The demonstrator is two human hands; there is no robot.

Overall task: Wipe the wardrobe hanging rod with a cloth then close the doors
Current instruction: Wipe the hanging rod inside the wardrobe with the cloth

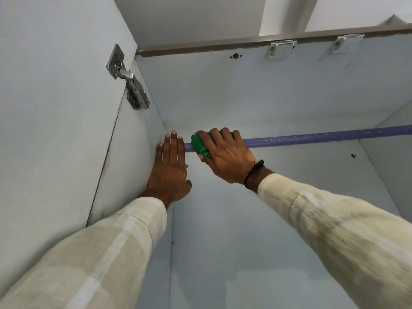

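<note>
A purple hanging rod (323,137) runs across the upper part of the pale wardrobe, from the left side panel to the right edge of view. My right hand (225,157) is wrapped over the rod near its left end, clutching a green cloth (200,144) against it. Just left of it, my left hand (170,166) lies flat with fingers straight and together, pressed on the wardrobe's left inner wall beside the rod's end. It holds nothing. The open left door (55,108) fills the left of the view.
A metal hinge (129,79) joins the left door to the side panel. Two white brackets (282,48) sit on the top panel near its front edge. The right side panel (392,152) closes off the space on the right.
</note>
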